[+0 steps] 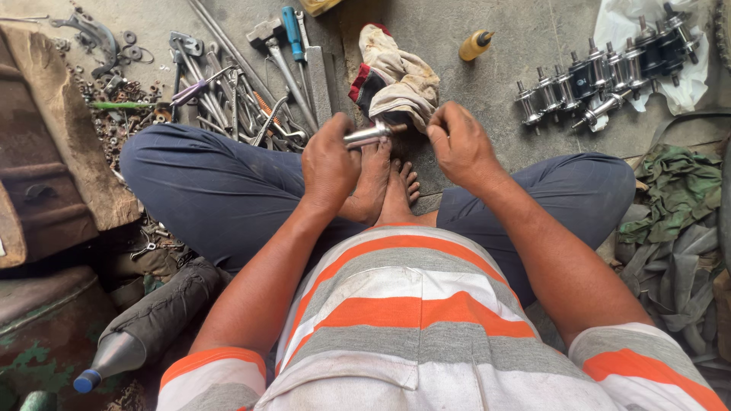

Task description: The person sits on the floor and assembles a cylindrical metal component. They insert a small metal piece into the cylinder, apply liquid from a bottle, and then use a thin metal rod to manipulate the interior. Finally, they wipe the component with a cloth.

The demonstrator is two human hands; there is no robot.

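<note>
While left hand (pixel 329 164) grips a smooth (shiny) metal cylinder (pixel 371 135).

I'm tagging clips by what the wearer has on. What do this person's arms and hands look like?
Both arms are bare from the short sleeves down. The left hand and right hand wear no gloves, rings or watch. The sleeves belong to a shirt with orange, grey and white stripes.

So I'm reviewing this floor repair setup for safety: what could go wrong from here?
The left hand grips a metal hub directly above bare feet; if it slips, it may land on the toes. The right hand pinches something too small to make out, which could get lost in the scattered tools or the rag.
</note>
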